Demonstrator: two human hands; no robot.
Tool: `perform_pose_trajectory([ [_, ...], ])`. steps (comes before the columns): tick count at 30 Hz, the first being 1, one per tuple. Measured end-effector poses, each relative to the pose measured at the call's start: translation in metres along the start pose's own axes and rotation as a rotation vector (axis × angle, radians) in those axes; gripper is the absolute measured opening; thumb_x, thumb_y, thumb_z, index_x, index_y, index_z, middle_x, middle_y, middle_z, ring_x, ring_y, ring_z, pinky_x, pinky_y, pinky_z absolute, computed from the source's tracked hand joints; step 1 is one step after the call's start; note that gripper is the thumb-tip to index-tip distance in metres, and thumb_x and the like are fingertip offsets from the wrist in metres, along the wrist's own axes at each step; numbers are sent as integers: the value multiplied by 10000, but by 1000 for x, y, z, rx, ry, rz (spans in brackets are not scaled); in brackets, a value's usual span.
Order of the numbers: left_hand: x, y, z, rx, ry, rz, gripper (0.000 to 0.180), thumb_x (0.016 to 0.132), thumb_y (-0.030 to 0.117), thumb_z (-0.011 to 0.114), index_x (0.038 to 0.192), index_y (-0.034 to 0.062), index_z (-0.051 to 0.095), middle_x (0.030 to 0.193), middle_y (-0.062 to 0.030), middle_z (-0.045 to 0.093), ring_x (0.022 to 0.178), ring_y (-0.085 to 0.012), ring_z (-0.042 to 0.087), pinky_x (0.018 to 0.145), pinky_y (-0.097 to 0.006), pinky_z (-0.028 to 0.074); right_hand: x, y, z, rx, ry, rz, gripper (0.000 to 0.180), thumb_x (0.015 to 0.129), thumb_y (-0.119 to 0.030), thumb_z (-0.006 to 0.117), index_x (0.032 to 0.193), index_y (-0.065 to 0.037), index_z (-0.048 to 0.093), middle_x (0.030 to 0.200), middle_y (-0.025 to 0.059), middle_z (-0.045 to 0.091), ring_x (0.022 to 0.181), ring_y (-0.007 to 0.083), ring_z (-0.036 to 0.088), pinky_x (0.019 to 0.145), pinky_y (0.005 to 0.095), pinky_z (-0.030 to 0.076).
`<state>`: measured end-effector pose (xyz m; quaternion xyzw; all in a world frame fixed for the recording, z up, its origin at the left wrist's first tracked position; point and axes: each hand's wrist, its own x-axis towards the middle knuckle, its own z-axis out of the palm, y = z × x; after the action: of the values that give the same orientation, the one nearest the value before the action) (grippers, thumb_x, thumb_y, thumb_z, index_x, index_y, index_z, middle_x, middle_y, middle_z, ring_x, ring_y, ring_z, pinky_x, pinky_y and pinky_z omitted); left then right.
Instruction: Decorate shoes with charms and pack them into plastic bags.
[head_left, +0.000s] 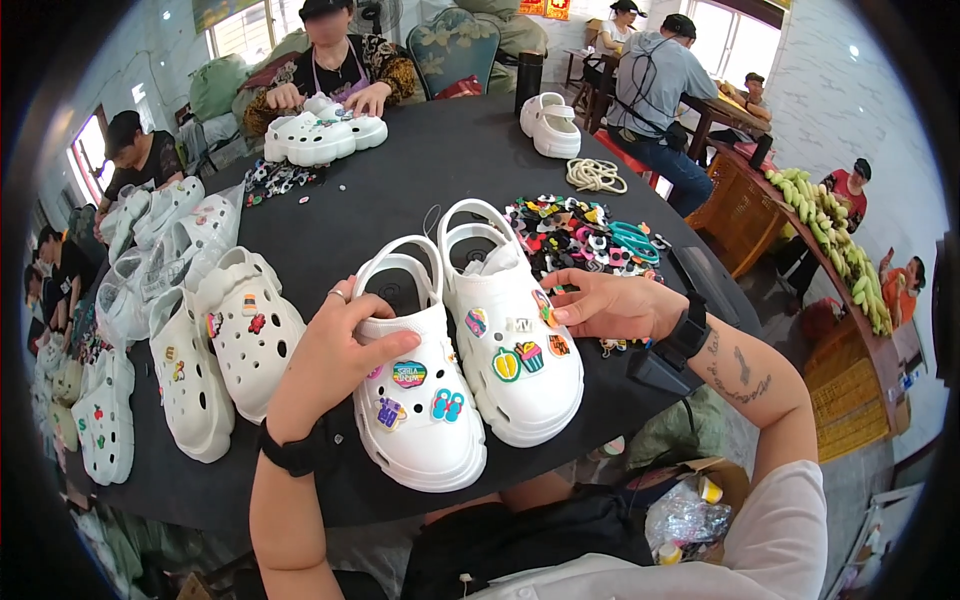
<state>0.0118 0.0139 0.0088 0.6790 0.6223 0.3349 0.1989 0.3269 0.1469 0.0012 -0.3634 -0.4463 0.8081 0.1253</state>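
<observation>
The nearer right hand (612, 303) pinches a charm (544, 304) leftward at one clog (540, 405) (left hand (345, 335) gripping its mate (425, 445)), toes toward the table's near edge (605, 410).

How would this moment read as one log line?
Left hand: holding left white clog at opening | Right hand: fingers at colorful charm on right white clog | Beyond: charm pile

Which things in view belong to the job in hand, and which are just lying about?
Part of the job:
- left clog, gripped by the left hand
- right clog, right hand at its colourful charm
- charm pile

Apparently just lying about:
- cream cord
- dark bottle
</observation>
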Motion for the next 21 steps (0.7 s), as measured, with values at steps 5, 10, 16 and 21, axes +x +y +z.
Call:
perform_pose_trajectory([
  [5,-1,0,0,63,6,-6,389,780,327,722,942,-9,612,1000,-127,461,913,-230,509,754,-323,453,2,-4,5,-69,-58,38,840,798,-82,772,1459,-150,258,1245,52,501,1190,156,476,1004,361,341],
  [10,0,1,2,57,35,15,377,776,312,722,941,-7,609,1004,-129,459,928,-234,509,769,-320,449,0,-13,10,-101,-30,131,891,784,-111,790,1475,-222,239,1300,42,461,1274,207,384,1038,510,240],
  [16,0,6,-1,10,-20,-90,487,740,453,755,987,42,665,1336,-379,406,1267,-442,450,956,-395,438,5,-21,20,-122,23,223,929,755,-91,810,1455,-234,217,1278,42,480,1233,196,400,999,488,255],
  [21,1,9,-1,7,-33,-78,482,748,449,750,982,40,651,1307,-364,432,1255,-440,460,941,-394,444,13,-25,21,-157,60,260,929,724,-57,826,1426,-245,246,1242,43,503,1211,216,411,961,460,283],
])
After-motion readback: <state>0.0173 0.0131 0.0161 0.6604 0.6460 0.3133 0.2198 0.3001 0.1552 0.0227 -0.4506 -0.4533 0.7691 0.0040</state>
